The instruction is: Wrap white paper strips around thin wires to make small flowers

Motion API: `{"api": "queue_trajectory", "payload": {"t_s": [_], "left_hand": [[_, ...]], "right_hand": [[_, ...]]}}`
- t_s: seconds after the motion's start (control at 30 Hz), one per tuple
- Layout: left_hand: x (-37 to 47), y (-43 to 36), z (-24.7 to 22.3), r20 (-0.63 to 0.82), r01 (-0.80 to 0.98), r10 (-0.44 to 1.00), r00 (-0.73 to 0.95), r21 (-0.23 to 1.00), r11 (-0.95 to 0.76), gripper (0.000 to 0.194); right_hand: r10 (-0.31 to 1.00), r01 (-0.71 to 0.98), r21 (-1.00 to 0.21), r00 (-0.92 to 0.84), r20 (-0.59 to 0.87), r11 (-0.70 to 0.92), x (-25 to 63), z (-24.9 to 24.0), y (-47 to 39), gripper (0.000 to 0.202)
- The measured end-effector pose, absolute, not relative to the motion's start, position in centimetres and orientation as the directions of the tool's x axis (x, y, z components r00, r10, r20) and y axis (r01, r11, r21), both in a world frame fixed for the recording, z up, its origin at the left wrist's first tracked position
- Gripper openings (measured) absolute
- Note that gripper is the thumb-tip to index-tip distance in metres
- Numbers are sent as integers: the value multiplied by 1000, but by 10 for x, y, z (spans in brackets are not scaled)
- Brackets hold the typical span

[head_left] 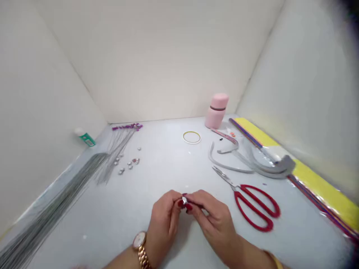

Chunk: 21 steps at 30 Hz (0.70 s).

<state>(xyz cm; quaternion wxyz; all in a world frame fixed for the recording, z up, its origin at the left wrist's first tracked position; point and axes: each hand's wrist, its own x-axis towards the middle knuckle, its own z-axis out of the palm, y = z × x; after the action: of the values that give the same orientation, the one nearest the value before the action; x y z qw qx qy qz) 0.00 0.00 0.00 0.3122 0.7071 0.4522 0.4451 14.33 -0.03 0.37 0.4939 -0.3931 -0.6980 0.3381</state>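
Note:
Near the table's front, my left hand (167, 213) and my right hand (213, 220) meet fingertip to fingertip. Between them they pinch a small shiny silver piece (184, 200), which looks like crumpled foil. Fingers cover most of it, so its full shape is hidden. Several similar small silver pieces (121, 171) lie loose to the left, one of them partly reddish. To the right of my right hand rest scissors (254, 203) with red handles, their blades pointing away and to the left.
At left lies a long bundle of thin grey wires (64, 198), with purple-tipped stems (127, 127) behind. A green-and-white tube (85, 137) leans by the left wall. Further right are a tape ring (183, 139), pink bottle (216, 112), pink-handled cutter (226, 136), grey strips (232, 168) and yellow sheets (316, 183).

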Motion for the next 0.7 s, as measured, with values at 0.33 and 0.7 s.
{"api": "queue_trajectory", "payload": {"t_s": [0.33, 0.7], "left_hand": [[0, -1, 2, 304, 434, 926, 223, 820, -373, 18], [1, -4, 0, 407, 357, 883, 234, 809, -468, 17]], "right_hand": [[904, 204, -889, -223, 364, 409, 141, 5, 1, 15], [879, 310, -853, -372, 297, 420, 140, 6, -1, 16]]}}
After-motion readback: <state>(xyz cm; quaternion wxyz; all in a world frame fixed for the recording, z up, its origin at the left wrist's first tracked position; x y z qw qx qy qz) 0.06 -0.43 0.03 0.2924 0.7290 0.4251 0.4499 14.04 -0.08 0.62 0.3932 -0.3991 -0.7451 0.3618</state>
